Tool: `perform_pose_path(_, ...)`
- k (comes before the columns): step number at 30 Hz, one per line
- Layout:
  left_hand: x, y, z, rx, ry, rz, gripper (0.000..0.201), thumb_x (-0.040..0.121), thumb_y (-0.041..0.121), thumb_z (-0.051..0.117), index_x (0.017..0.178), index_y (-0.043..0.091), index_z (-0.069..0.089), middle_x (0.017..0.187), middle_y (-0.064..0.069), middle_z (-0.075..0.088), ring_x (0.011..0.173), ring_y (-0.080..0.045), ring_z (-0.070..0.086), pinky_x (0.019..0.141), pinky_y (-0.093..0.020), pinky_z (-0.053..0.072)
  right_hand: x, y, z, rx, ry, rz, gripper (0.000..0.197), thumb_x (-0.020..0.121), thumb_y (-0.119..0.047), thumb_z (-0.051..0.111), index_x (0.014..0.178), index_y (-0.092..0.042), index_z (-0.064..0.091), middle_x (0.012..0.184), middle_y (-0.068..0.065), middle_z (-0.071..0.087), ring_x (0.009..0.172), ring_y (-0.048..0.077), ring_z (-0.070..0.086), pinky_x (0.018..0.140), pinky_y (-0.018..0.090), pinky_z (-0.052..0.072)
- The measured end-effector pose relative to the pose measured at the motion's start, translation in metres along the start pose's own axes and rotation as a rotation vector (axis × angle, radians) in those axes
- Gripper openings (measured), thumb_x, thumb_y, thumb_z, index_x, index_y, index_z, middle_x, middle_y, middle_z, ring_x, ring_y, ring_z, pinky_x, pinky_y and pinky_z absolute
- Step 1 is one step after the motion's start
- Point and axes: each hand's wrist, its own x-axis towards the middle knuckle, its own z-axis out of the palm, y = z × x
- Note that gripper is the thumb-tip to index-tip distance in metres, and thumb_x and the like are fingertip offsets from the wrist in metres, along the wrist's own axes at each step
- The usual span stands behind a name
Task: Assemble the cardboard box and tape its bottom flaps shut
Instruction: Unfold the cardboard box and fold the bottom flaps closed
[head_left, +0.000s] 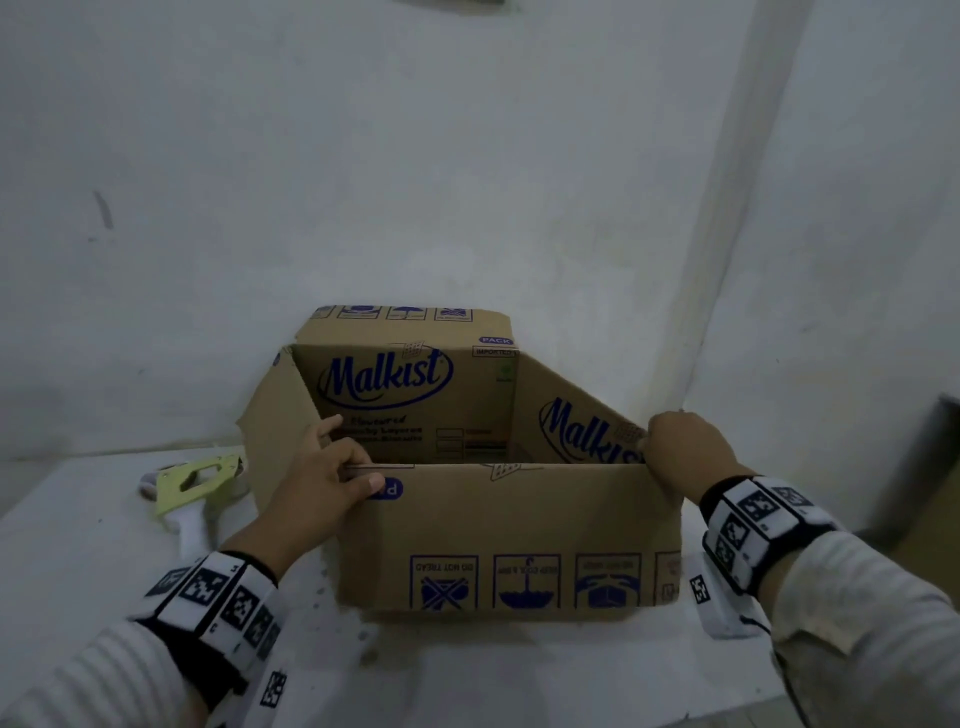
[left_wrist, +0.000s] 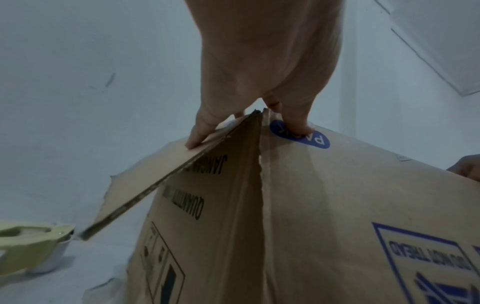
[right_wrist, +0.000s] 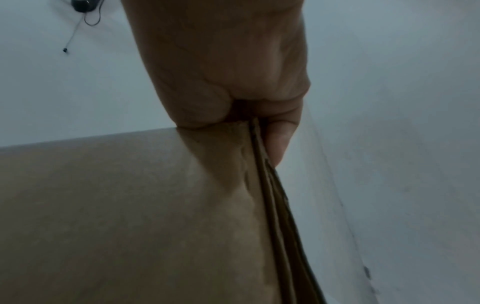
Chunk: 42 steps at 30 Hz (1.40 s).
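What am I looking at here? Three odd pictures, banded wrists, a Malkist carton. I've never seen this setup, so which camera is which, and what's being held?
There is no machine: a person works with bare hands, and the patterned bands are worn on the wrists. The wide picture comes from a camera on the head, looking down. The other two come from cameras on each wrist, looking along the fingers.

On the white table stands the cardboard box, its printing upside down and its flaps up. The left hand grips the near-left corner of its rim, thumb outside on the blue label. The right hand pinches the near-right corner. A yellow-green tape dispenser lies left of the box, untouched.
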Motion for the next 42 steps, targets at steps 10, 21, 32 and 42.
perform_pose_path(10,-0.033,-0.007,-0.012,0.048,0.078,-0.059,0.01,0.085,0.012,0.066,0.077,0.012,0.059,0.147,-0.014,0.036,0.143,-0.022,0.023,0.106,-0.04,0.028,-0.005,-0.004,0.008,0.185,0.03,-0.046,0.038,0.094,-0.01,0.044,0.059,-0.015,0.031,0.091,0.019,0.062,0.073,0.026,0.047,0.065,0.03,0.038)
perform_pose_path(21,-0.052,0.005,0.014,-0.083,0.228,-0.169,0.008,0.09,0.007,0.056,0.092,-0.001,0.055,0.153,-0.01,0.03,0.145,-0.019,0.019,0.106,-0.039,0.027,-0.006,-0.003,0.019,0.072,0.199,-0.339,0.016,0.091,-0.013,0.051,0.094,0.0,0.061,0.096,0.018,0.061,0.085,0.035,0.058,0.063,0.035,0.041)
perform_pose_path(32,-0.067,0.015,0.017,-0.176,0.238,-0.224,0.022,0.094,0.014,0.053,0.11,0.025,0.043,0.146,-0.01,0.038,0.117,-0.017,0.043,0.097,-0.034,0.039,-0.086,-0.124,0.019,0.169,-0.047,-0.7,0.038,0.095,-0.046,0.039,0.12,-0.02,0.053,0.118,0.003,0.057,0.112,0.025,0.049,0.095,0.04,0.035)
perform_pose_path(42,-0.087,-0.011,0.005,-0.172,0.273,-0.19,0.052,0.089,0.007,0.057,0.136,0.021,0.041,0.129,0.011,0.043,0.123,-0.006,0.039,0.108,-0.032,0.035,-0.101,-0.211,0.025,0.164,0.013,-0.702,0.035,0.094,-0.049,0.04,0.107,-0.021,0.056,0.112,0.001,0.061,0.106,0.025,0.053,0.089,0.04,0.033)
